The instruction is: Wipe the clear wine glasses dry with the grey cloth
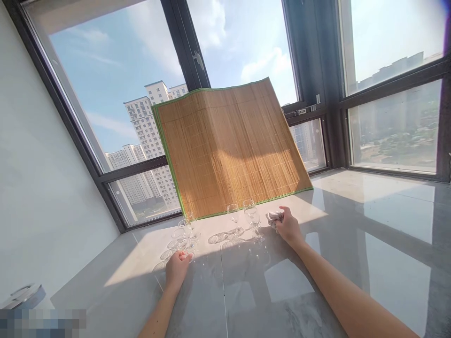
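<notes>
My left hand (177, 270) is closed in a pinch at the foot of a clear stemmed glass (184, 228) on the left. That glass overlaps with other glasses and their shadows, so its outline is hard to separate. My right hand (289, 226) grips a crumpled whitish cloth (274, 219) just above the sill, its thumb raised. Left of the cloth, a wine glass (251, 217) stands upright. A second wine glass (233, 215) is beside it, farther left. Neither of these two is touched by a hand.
A bamboo mat (232, 145) with green edging leans against the dark window frame (141, 169) behind the glasses. Glossy grey tiles (268, 300) cover the wide sill. At the lower left stands a white container (30, 296), partly blurred out. A white wall (45, 164) bounds the left.
</notes>
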Motion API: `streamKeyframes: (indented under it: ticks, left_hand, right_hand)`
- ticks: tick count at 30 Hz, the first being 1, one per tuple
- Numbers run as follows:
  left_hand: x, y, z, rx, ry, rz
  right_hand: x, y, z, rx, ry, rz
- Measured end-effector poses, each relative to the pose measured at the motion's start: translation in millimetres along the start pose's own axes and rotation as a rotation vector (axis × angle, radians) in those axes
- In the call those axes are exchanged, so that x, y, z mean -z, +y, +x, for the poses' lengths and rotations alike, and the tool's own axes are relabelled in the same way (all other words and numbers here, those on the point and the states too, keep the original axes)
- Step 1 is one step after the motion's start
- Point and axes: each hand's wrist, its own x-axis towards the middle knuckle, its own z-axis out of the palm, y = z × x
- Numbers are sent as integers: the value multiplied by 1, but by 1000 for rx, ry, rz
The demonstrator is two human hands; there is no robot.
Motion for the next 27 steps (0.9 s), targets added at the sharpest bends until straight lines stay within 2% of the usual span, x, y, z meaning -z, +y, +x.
streamKeyframes:
  ticks: [5,6,8,12,14,16,18,21,24,27]
  left_hand:
    - [3,8,-24,87,133,-81]
    - [2,13,-31,90,128,-100]
    - [-7,28,-46,7,51,-171]
    - [-42,79,-67,-376,-165,-187]
    - [-64,110,-69,-460,-253,-217]
    - [-87,143,-67,-459,-323,-228]
    - [-108,172,-63,-389,-398,-211]
    - [-133,205,-59,-349,-436,-203]
    - [-144,213,-62,-378,-416,-195]
    - [-136,190,-67,-449,-426,-189]
  right_hand:
    - [1,-2,0,8,-1,3]
    - [1,-3,0,7,-2,-1]
    - [1,-3,-1,0,-5,-10]
    - [0,-2,-1,-11,-8,-12]
    - [0,-2,-1,-11,-10,-1]
    - [0,-3,-1,-17,-9,15]
    - [1,-6,-1,-19,-4,26]
    - [4,-11,-2,-19,3,18]
    - [5,-13,-2,-18,13,22]
    - [4,-12,-1,-11,28,31]
